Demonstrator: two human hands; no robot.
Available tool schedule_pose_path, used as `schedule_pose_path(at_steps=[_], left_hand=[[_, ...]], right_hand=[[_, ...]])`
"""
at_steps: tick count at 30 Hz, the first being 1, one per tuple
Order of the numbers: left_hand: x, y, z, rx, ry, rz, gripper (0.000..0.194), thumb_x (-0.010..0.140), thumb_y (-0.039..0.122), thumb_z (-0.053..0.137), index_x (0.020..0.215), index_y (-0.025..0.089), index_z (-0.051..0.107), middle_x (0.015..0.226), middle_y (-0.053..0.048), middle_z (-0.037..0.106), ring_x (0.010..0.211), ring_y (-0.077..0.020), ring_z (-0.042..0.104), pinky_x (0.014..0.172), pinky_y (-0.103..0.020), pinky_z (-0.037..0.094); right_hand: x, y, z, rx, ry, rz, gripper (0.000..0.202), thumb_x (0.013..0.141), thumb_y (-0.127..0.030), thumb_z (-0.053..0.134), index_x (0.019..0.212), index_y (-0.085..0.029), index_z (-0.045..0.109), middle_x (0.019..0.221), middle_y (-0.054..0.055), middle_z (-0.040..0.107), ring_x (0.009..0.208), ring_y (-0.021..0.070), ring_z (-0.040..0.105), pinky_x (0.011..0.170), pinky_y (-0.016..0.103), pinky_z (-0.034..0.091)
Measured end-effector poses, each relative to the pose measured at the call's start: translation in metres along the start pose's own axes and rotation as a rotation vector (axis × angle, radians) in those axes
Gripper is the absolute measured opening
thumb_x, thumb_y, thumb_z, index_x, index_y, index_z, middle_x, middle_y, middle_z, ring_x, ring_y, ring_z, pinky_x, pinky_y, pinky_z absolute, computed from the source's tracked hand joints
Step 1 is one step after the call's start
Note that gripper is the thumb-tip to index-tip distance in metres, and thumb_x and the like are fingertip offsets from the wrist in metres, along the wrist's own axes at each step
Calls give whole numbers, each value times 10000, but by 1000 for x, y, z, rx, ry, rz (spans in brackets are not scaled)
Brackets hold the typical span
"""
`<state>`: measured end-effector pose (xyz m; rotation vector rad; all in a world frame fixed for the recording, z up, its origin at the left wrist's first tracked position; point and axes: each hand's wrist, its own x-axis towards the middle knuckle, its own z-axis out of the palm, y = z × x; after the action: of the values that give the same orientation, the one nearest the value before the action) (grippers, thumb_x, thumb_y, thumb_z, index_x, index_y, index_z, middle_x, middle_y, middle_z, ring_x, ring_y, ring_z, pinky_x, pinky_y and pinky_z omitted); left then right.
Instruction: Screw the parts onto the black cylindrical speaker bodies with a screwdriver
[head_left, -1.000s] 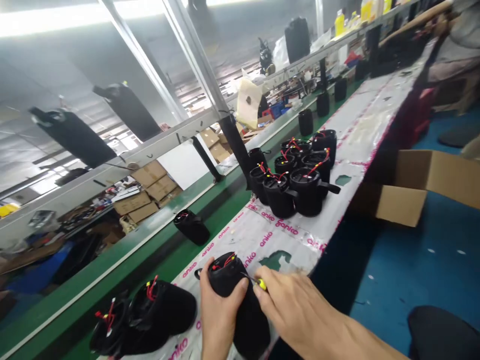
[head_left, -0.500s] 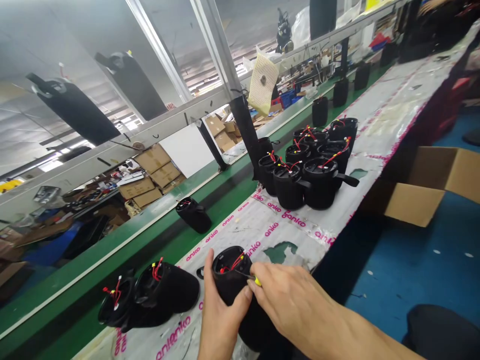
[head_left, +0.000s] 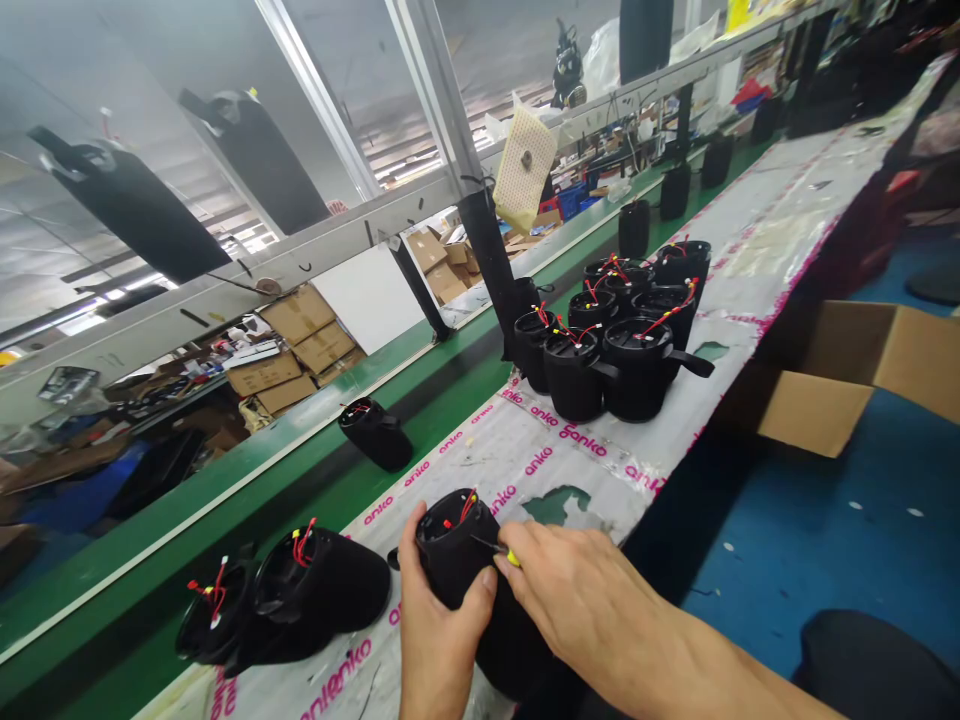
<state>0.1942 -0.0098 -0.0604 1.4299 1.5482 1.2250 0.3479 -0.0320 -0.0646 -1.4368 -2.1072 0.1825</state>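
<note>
A black fabric-covered cylindrical housing (head_left: 459, 562) leans on the bench in front of me, its open top showing red wires with small red and yellow connectors. My left hand (head_left: 442, 625) is wrapped around its left side, thumb on the near face and fingers at the rim. Pinched in my right hand (head_left: 574, 585) is a thin-tipped tool with a yellow handle (head_left: 513, 557). Its metal tip meets the fabric just below the rim; the exact tool kind is unclear. Left of my hands lie two similar housings, the nearer one (head_left: 341, 585) tilted and the other (head_left: 217, 615) beside it.
Several wired black housings (head_left: 637, 375) stand grouped farther along the plastic-covered bench (head_left: 480, 465). On the green conveyor (head_left: 450, 385), one housing (head_left: 375, 435) leans over, with others farther off. An open carton (head_left: 817, 410) sits at the right, and a metal rail (head_left: 337, 240) runs above the conveyor.
My left fingers, raised straight before, now curl against the housing's rim. The tool tip has gone from the rim to slightly lower on the outer fabric. The view has shifted slightly.
</note>
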Motion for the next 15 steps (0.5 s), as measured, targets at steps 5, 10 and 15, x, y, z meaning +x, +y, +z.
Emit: schedule_pose_path(at_steps=[5, 10, 15], left_hand=[[0, -3, 0, -25, 8, 4, 859, 657, 389, 768, 1420, 294, 385, 1304, -87, 594, 1211, -338, 576, 1105, -544, 378], [1, -8, 0, 1, 21, 22, 869, 665, 398, 780, 1431, 290, 383, 1335, -98, 579, 1254, -348, 545, 1113, -559, 367], [0, -6, 4, 28, 47, 29, 882, 658, 398, 779, 1435, 265, 383, 1336, -102, 574, 1251, -338, 550, 1127, -536, 364]], right_hand=[[0, 0, 1, 2, 8, 17, 115, 1018, -189, 410, 922, -250, 424, 781, -12, 587, 657, 209, 608, 571, 328, 308], [-2, 1, 2, -28, -3, 13, 117, 1012, -178, 420, 919, -249, 419, 778, -13, 590, 658, 203, 610, 566, 327, 307], [0, 3, -1, -98, 6, -1, 109, 1001, -169, 456, 927, -245, 428, 771, -8, 592, 658, 207, 617, 545, 331, 309]])
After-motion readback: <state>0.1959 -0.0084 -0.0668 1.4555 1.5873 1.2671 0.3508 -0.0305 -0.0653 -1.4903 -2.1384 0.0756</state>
